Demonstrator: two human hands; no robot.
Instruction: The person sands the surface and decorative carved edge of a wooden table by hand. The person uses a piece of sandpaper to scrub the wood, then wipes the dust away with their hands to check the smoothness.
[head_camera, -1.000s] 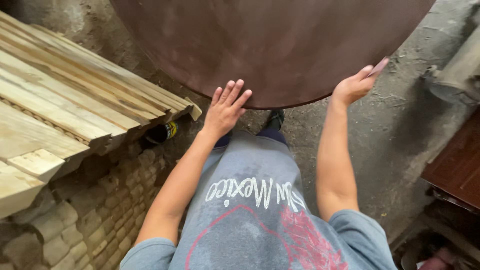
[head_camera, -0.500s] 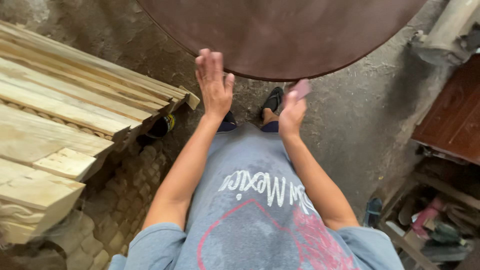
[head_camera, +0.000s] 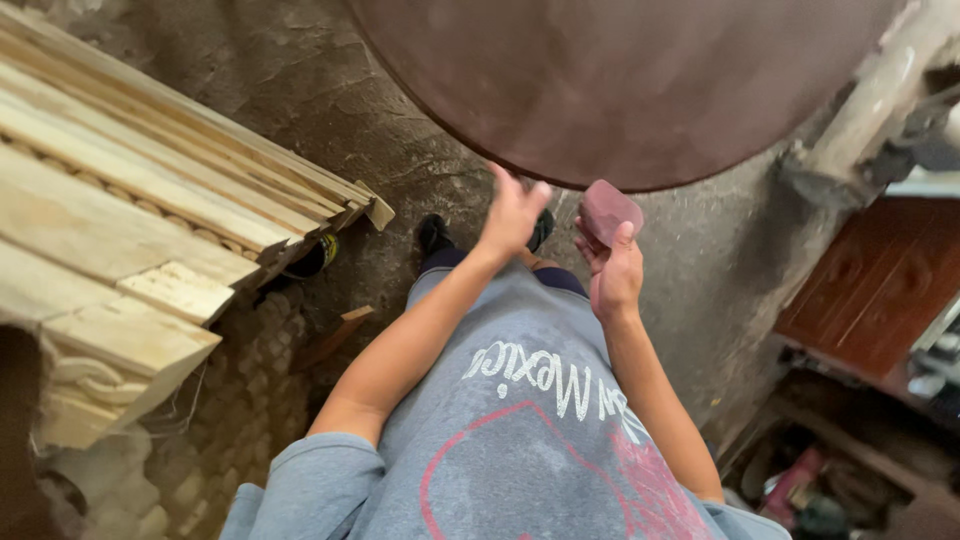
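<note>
Just below the near rim of the round brown tabletop (head_camera: 630, 90), the right hand (head_camera: 612, 270) is pinching a reddish sanding pad (head_camera: 608, 210) (likely mid-sanding) while the left hand (head_camera: 512, 212), fingers spread and empty, is touching the rim, so the pad seems to need pressing flat to the edge.

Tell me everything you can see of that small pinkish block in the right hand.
The small pinkish-maroon block is flat and roughly rectangular with rounded corners, matte, perhaps a sanding pad. The right hand holds it by its lower edge, its broad face tilted up towards the camera. It sits just below the rim of the large round dark brown tabletop; whether they touch cannot be told. The left hand is beside it, apart.
</note>
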